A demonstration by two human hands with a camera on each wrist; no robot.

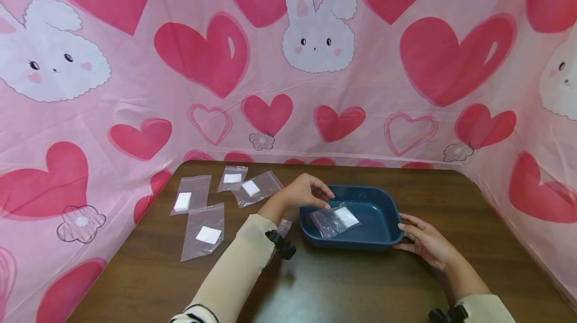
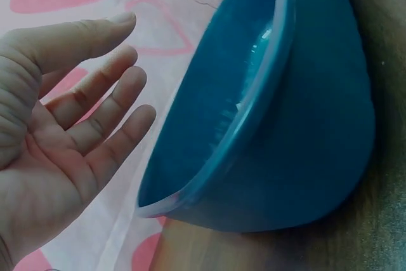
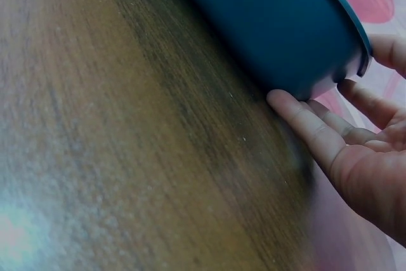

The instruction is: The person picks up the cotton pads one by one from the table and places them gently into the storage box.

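A dark blue oblong tub point(image 1: 374, 240) sits on the table with a clear zip bag point(image 1: 327, 223) inside, a white square showing at the bag's right end. My left hand point(image 1: 306, 192) hovers over the tub's left end; in the left wrist view its fingers point(image 2: 114, 99) are spread and loosely bent, with nothing between them. At the tub's right end, my right hand point(image 1: 423, 243) touches the outer wall with extended fingers. The right wrist view shows its thumb point(image 3: 304, 122) low against the wall, near the tabletop.
Several clear bags with white pieces lie on the left of the table, including a near one point(image 1: 189, 243) and a far one point(image 1: 234, 170). Another bag point(image 1: 285, 228) is partly hidden by my left wrist. Behind the brown table point(image 1: 360, 288) hangs a pink heart-patterned cloth point(image 1: 374, 77).
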